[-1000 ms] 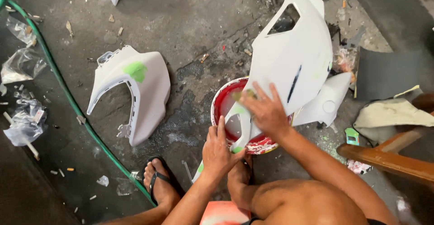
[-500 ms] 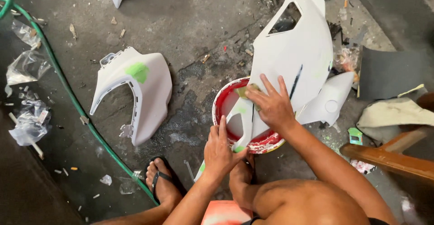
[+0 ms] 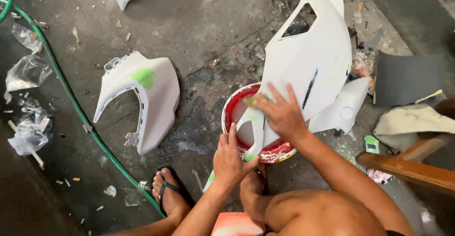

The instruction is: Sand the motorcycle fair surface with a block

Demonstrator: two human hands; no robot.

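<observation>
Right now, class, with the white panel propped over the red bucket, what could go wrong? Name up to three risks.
1. The large white panel rests on the red bucket rim; the right hand pressing down might tip the bucket.
2. The left hand steadies only the narrow lower tip, so the panel could slip.
3. The green hose runs beside the sandalled foot, a likely trip hazard.

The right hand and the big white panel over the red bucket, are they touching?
Touching. The head view shows the right hand lying flat on the big white panel above the red bucket, with no gap visible.
</observation>
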